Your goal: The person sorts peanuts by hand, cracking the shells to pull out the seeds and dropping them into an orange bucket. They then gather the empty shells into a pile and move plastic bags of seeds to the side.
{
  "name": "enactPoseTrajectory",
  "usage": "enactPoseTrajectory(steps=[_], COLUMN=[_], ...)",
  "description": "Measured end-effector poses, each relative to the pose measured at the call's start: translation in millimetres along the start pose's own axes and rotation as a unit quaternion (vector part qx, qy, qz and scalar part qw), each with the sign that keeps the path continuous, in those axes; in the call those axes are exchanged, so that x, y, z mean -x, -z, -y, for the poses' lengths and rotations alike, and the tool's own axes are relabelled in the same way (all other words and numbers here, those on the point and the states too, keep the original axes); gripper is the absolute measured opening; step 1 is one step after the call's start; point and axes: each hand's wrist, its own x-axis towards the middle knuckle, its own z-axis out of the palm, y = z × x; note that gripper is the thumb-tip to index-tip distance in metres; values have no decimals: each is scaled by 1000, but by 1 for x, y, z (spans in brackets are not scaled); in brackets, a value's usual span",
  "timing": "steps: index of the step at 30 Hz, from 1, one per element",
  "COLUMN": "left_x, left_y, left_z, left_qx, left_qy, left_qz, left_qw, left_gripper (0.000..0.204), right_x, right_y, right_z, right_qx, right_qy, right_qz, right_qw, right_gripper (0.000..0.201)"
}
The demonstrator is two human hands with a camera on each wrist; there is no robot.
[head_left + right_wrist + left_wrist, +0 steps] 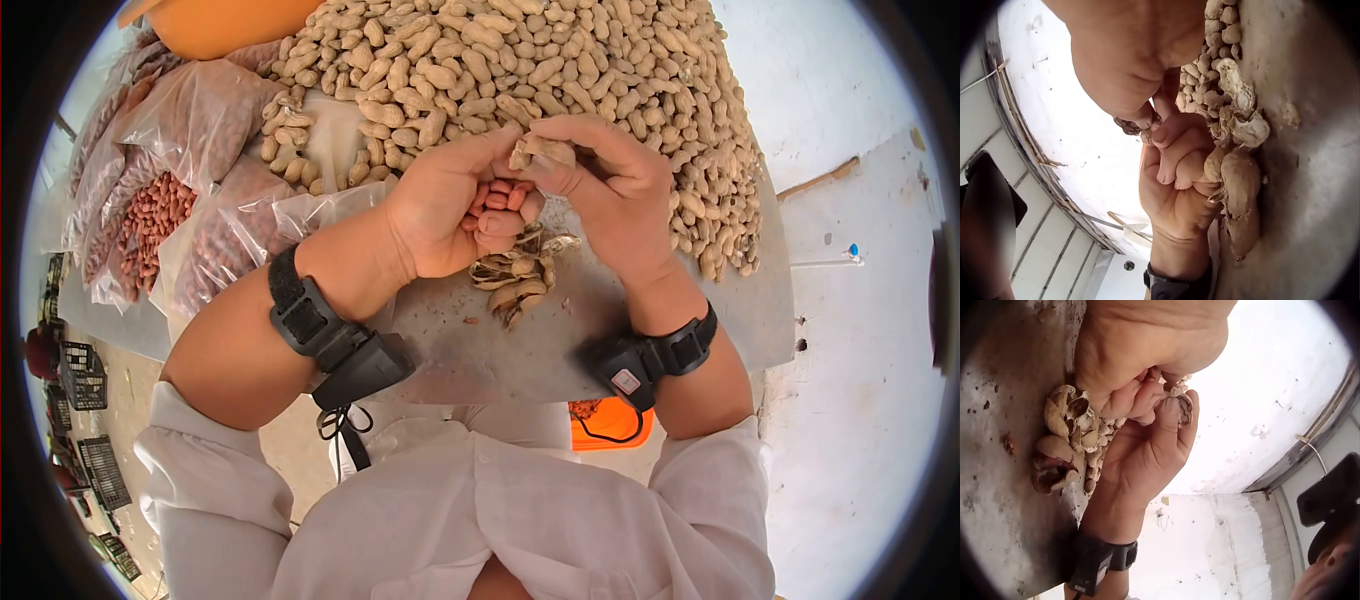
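My left hand (445,205) is curled round several red shelled peanuts (497,197) in its palm. Between the thumb and fingers of my right hand (615,195) is a pinched peanut shell (543,150), and the left fingertips meet it there. The left wrist view shows that shell (1184,411) as an opened, hollow piece in the right hand (1147,450). Below the hands, broken empty shells (517,275) lie on the metal table. In the right wrist view the left hand's fingers (1175,150) are curled, hiding the red peanuts.
A large heap of unshelled peanuts (560,60) covers the table's far side. Plastic bags of red peanuts (155,225) stand at the left, with an orange bowl (225,25) behind them. An orange container (620,428) is below the table's near edge (480,385).
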Motion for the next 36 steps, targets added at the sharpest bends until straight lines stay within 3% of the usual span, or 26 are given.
enactPoseTrajectory(steps=[5, 9, 12, 15, 18, 21, 24, 30, 36], left_x=[-1, -2, 2, 2, 1, 1, -1, -3, -4], left_y=[-1, 9, 10, 10, 11, 9, 10, 11, 13], left_z=[-2, -8, -19, -24, -24, -23, -23, -21, -22], left_qx=[8, 6, 6, 11, 7, 5, 10, 27, 43], left_qy=[-1, -66, -132, -191, -207, -204, -206, -203, -190], left_qz=[-37, -43, -60, -95, -90, -105, -101, -88, -85], left_qw=[999, 997, 989, 977, 974, 973, 973, 975, 977], left_gripper=[32, 30, 24, 23, 22, 23, 23, 25, 26], right_x=[-1, -5, -5, -3, 0, 0, -3, -7, -6], right_y=[5, 18, 21, 16, 9, 11, 11, 1, -3], right_z=[3, -4, -3, 10, 6, 1, 1, -29, -28], right_qx=[-113, -151, -195, -126, -31, -8, 81, 217, 263], right_qy=[-64, -81, -98, -184, -125, -68, -94, 13, 19], right_qz=[12, 30, 103, 174, 241, 233, 181, 184, 170], right_qw=[991, 985, 971, 959, 962, 970, 976, 958, 949], right_gripper=[17, 17, 16, 14, 14, 14, 13, 15, 14])
